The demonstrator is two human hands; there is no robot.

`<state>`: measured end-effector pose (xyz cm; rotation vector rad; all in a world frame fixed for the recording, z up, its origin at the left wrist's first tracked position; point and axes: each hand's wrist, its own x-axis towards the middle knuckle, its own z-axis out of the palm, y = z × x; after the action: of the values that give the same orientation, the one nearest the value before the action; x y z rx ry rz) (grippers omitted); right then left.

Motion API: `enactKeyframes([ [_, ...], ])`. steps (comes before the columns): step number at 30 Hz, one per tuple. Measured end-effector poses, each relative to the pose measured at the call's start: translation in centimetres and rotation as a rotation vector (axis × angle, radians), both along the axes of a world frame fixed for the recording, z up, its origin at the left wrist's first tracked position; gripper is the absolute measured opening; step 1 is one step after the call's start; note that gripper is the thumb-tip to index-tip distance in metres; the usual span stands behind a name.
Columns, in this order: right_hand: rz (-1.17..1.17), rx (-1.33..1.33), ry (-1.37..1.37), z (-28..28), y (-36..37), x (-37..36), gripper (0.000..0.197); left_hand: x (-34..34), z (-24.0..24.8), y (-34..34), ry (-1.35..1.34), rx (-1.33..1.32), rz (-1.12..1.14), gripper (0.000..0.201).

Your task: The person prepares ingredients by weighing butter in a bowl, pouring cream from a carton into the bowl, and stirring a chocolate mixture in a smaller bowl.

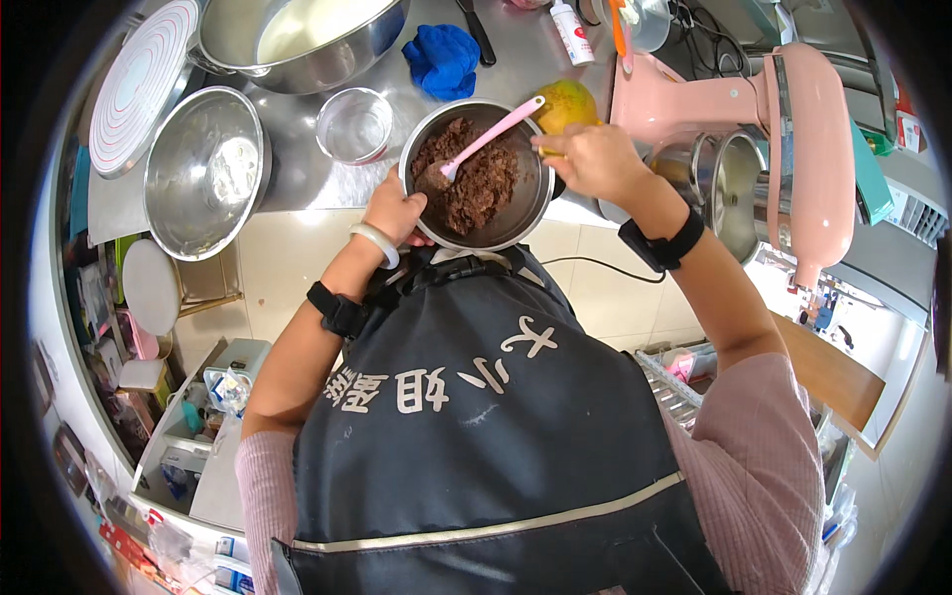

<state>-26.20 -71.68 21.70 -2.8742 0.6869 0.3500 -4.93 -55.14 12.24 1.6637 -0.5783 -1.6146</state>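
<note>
A steel pot (405, 164) holds a brown, crumbly paste (486, 194). Leaning in it is a spatula (496, 131) with a pink handle, its pale head in the paste and its handle end over the far right rim. My left hand (395, 208) grips the pot's near left rim, thumb on top. Over the right rim is my right hand (597, 161), fingers pointing left and partly apart, with nothing plainly held and the spatula handle untouched. Just beyond that hand lies a yellow-green mango (567, 105). A dark piece, perhaps the pot's handle, shows beneath the hand.
Left of the pot stand a clear cup (355, 126) and a steel bowl (203, 174). Behind are a large steel basin (307, 61), a blue cloth (439, 61), a black-handled tool (477, 35) and a white bottle (572, 35). A pink stand mixer (813, 159) occupies the right.
</note>
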Motion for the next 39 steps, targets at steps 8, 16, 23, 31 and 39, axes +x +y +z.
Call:
enactKeyframes([
  [8, -0.047, 0.124, 0.095, 1.2, 2.0, 0.2, 0.025, -0.4, 0.7, 0.0, -0.097, -0.031, -0.017, 0.043],
  [16, 0.013, 0.03, 0.028, -0.3, -2.0, 1.1, 0.014, -0.2, 0.6, -0.2, -0.089, -0.035, -0.067, 0.041],
  [23, -0.046, 0.285, 0.163, -1.3, -3.6, 2.4, 0.017, -0.2, 0.3, -0.3, -0.056, -0.028, -0.053, 0.042],
  [31, -0.161, 0.133, 0.124, 0.4, 5.6, 0.4, 0.013, -0.4, -0.1, -0.1, -0.065, -0.072, -0.03, 0.044],
  [39, -0.206, -0.063, 0.199, 2.3, 2.8, 0.6, 0.013, -0.7, -0.2, 0.1, -0.082, -0.066, -0.027, 0.044],
])
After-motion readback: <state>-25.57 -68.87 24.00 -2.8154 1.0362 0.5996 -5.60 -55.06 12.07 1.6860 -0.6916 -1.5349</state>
